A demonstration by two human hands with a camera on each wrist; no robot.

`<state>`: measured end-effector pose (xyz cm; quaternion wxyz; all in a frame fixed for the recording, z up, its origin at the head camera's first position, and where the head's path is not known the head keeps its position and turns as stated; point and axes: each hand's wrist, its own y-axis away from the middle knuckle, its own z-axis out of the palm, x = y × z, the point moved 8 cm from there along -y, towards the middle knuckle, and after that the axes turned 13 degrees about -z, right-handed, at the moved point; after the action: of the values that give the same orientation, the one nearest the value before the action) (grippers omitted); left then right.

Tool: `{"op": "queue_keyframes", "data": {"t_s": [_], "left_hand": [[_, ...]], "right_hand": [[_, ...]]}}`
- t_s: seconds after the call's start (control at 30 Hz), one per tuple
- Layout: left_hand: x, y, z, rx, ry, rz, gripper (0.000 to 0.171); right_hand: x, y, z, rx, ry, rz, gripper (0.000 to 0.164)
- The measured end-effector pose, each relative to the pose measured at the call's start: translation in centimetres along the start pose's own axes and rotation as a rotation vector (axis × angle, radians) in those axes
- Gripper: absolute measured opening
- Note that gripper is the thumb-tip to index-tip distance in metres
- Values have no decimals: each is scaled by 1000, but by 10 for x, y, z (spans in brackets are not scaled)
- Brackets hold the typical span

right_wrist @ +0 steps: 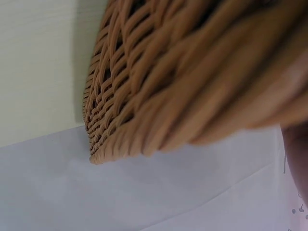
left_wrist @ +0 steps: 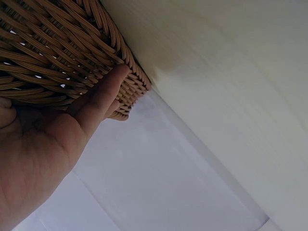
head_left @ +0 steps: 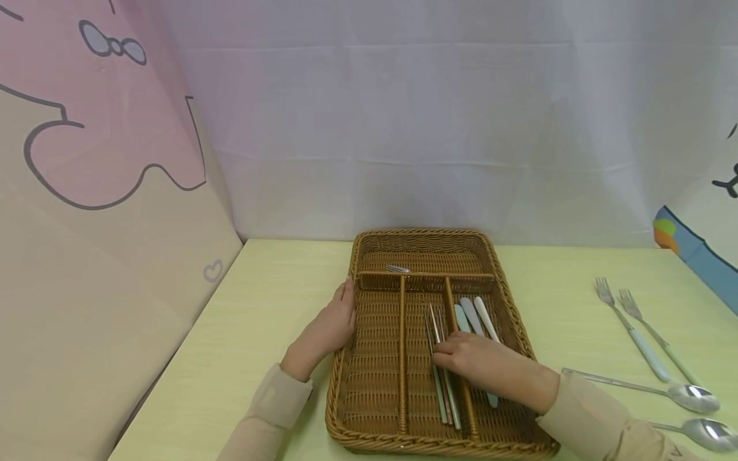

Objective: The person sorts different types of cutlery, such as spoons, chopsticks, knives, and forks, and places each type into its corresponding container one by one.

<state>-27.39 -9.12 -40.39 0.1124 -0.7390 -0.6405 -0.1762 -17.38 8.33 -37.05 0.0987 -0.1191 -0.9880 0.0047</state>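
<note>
A brown wicker cutlery basket [head_left: 401, 358] with several compartments lies on the table. My left hand [head_left: 331, 323] rests along its left outer side; in the left wrist view its fingers [left_wrist: 103, 98] lie fairly straight against the weave. Reaching over the right divider, my right hand [head_left: 473, 358] has its curled fingers on several thin chopsticks [head_left: 446, 400] in the middle compartment. The fingertips' hold is partly hidden. In the right compartment, mint, grey and white cutlery handles [head_left: 484, 315] lie partly beneath that hand. The right wrist view mostly shows the basket's wall [right_wrist: 139, 82].
Fork tines [head_left: 398, 269] show in the back compartment. Right of the basket lie a fork with a pale blue-green handle [head_left: 648, 352], another fork with a green handle [head_left: 680, 362] and two metal spoons [head_left: 694, 398]. A white cloth wall [head_left: 403, 141] stands behind the table.
</note>
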Motion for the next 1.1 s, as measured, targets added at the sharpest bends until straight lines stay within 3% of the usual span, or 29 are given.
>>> {"op": "queue_keyframes", "data": {"t_s": [0.27,0.43,0.77,1.1], "left_hand": [[0,0,0,6,-5,8,53],[0,-1,0,4,-5,9,53],[1,0,0,6,-1,15,53],[0,-1,0,4,10,11,53]], "right_hand": [[1,1,5,-32,-12,9,25],[2,1,4,-8,-13,11,24],[4,7,-13,149,112,18,34],[17,26,-38,306,177,79,29]]}}
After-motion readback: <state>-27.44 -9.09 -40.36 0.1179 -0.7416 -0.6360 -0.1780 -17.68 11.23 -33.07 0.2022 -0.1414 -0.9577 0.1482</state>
